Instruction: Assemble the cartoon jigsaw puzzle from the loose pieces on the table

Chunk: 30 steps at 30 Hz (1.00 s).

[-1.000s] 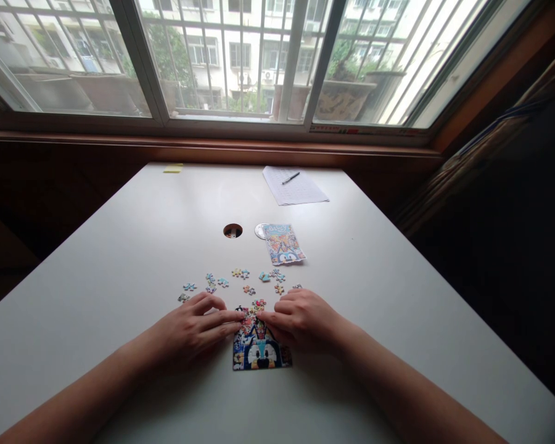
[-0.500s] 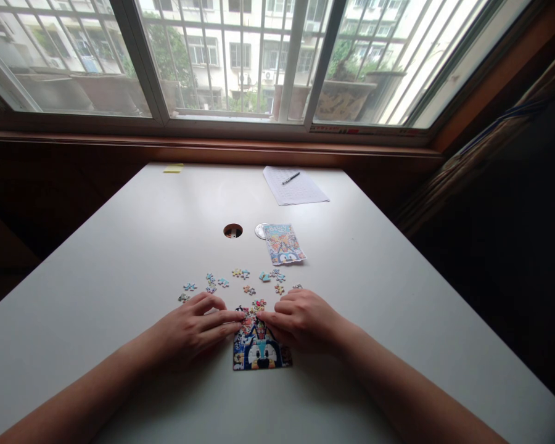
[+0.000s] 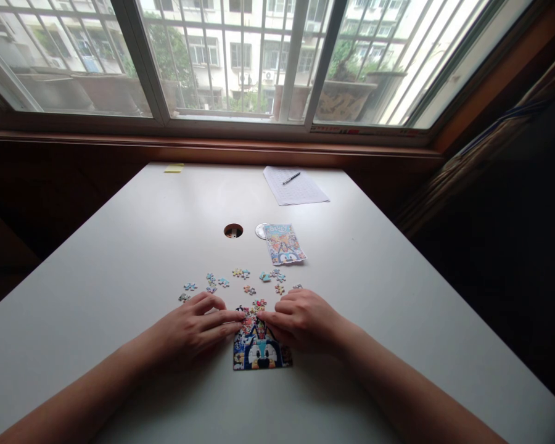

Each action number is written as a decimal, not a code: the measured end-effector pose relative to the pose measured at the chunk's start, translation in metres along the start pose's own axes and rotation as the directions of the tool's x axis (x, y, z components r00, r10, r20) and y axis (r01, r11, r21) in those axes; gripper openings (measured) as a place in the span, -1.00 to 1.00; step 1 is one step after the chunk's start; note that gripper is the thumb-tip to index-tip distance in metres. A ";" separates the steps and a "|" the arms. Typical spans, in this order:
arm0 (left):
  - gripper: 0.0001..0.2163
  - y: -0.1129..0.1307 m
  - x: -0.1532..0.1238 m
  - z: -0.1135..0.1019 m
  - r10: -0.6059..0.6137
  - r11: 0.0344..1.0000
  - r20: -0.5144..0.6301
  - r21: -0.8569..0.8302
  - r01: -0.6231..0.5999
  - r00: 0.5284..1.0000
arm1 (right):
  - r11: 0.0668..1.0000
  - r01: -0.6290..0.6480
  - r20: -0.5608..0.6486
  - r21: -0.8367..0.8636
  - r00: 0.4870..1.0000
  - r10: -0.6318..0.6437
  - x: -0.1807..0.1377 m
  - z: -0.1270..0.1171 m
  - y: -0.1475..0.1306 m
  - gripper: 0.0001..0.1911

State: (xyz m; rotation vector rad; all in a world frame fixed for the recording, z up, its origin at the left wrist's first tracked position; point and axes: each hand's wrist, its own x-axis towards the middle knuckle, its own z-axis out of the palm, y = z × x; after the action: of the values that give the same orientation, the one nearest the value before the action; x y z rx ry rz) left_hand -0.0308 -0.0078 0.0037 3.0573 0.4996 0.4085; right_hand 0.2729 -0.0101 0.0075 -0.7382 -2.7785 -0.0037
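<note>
A partly built colourful jigsaw puzzle [image 3: 261,353] with a cartoon face lies on the white table [image 3: 120,246] right in front of me. My left hand [image 3: 195,328] lies on the puzzle's left edge, fingers stretched toward its top. My right hand [image 3: 300,319] rests on the right edge, fingers curled, fingertips pressing the upper pieces. The fingertips of both hands nearly meet over the top rows. Several loose puzzle pieces [image 3: 243,280] are scattered just beyond my hands. A small picture card [image 3: 283,243] showing the same artwork lies farther back.
A round cable hole [image 3: 233,231] and a silvery disc [image 3: 260,230] sit mid-table. A sheet of paper [image 3: 296,187] with a pen [image 3: 291,178] lies at the far edge, a yellow sticky note [image 3: 172,168] at far left. A window runs behind the table; dark furniture stands to the right.
</note>
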 end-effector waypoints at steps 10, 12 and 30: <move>-0.63 0.000 -0.001 0.001 0.001 1.000 -0.009 0.015 0.000 1.000 | 1.000 -0.001 -0.010 0.005 1.000 0.001 -0.001 0.000 0.000 -0.73; -0.62 0.000 0.000 0.000 -0.002 1.000 -0.008 0.008 0.002 1.000 | 1.000 0.003 -0.003 0.003 1.000 -0.003 -0.001 -0.001 0.000 -0.73; -0.59 0.001 -0.006 -0.003 -0.079 0.995 -0.048 -0.067 0.076 0.996 | 1.000 -0.013 -0.126 0.001 0.992 0.013 -0.003 -0.001 0.001 -0.76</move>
State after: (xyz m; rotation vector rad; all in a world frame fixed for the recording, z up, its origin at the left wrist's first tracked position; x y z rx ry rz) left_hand -0.0364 -0.0103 0.0053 2.9609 0.5930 0.4898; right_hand 0.2768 -0.0107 0.0077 -0.7300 -2.6533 -0.0454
